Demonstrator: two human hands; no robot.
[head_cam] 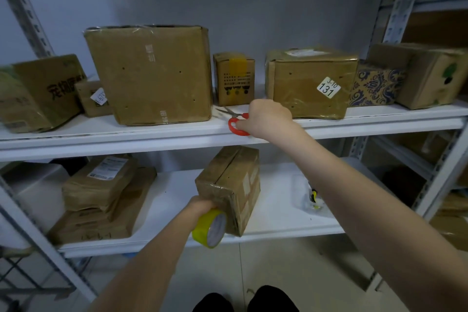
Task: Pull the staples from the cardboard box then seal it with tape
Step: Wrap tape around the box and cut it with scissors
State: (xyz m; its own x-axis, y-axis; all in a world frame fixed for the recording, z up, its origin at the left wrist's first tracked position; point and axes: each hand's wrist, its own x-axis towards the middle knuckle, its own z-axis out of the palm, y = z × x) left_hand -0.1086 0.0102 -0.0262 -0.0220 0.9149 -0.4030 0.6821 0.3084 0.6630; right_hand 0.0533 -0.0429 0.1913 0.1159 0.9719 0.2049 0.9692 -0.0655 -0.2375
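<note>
I see the left hand (202, 206) with fingers curled round the yellow tape roll (210, 229). The cardboard box (228, 185) touches the roll just beyond them, on the lower shelf (278, 210). Over to the right hand (268, 116): its fingers grip the red scissors (236, 121) by the handle, blades pointing left of them.

The back of the upper shelf (379, 115) is walled off by a row of boxes (149, 73); only a bare front strip is left open (partly taken by scissors (234, 114)). On the lower shelf (276, 210), room is left either side of the middle box (228, 180), bounded by stacked parcels (101, 185) leftward and a clear tray (301, 192) rightward.
</note>
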